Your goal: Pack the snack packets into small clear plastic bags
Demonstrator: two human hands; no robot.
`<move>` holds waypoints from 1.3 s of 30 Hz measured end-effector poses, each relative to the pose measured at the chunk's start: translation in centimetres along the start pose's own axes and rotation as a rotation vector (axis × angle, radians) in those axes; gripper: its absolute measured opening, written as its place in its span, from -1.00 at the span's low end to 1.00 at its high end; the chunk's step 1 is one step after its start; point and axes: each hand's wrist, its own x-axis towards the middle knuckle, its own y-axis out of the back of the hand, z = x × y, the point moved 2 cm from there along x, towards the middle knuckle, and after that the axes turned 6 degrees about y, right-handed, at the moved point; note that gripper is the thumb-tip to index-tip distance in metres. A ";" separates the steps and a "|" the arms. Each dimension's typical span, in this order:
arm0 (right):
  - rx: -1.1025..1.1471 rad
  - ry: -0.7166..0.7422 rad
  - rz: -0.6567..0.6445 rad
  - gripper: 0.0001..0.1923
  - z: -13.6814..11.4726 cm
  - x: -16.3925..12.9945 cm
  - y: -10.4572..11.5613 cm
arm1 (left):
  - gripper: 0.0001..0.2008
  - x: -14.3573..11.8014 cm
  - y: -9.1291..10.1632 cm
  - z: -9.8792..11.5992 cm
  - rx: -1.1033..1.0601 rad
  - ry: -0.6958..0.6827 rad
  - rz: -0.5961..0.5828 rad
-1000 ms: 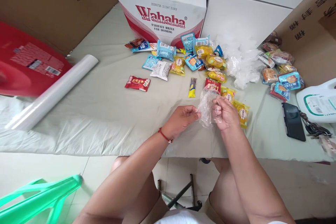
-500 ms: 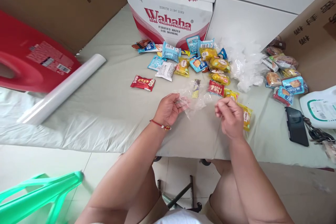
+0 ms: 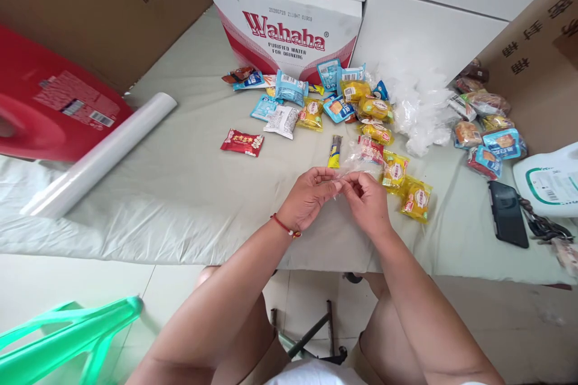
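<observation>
My left hand [image 3: 312, 195] and my right hand [image 3: 366, 201] meet above the cloth-covered table, fingertips pinched together on a clear plastic bag [image 3: 356, 162]. The bag's film spreads out beyond my fingers, in front of a red snack packet [image 3: 371, 149]. Just past my left fingers lies a small yellow and dark packet [image 3: 335, 151]. Two yellow snack packets, one at the front [image 3: 416, 199] and a yellow packet [image 3: 394, 171] behind it, lie right of my right hand. Off to the left, a red wrapped snack [image 3: 242, 142] rests alone.
Mixed snack packets [image 3: 291, 89] lie before a Wahaha water carton [image 3: 289, 30]. Crumpled clear bags [image 3: 422, 108] sit beside more packaged snacks [image 3: 501, 143]. A phone [image 3: 509, 215], keys [image 3: 548, 230] and white jug [image 3: 551, 180] are at right; a plastic roll [image 3: 103, 153] and red container [image 3: 54, 96] at left.
My right hand has moved left to meet my left hand, which has shifted slightly right. The bag, stretched loosely between them before, is now pinched by both hands together.
</observation>
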 end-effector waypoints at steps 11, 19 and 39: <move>0.549 -0.432 0.068 -0.81 0.1 0.4 0.3 | -0.84 0.5 0.9 0.5 0.037 -0.038 0.179; 0.726 -0.644 0.137 -0.69 0.4 1.4 3.0 | -0.86 1.2 3.4 3.0 -0.119 -0.203 0.446; -0.243 0.133 0.448 -0.85 -0.6 2.1 4.7 | -0.76 -1.5 5.1 3.0 0.147 -0.136 0.355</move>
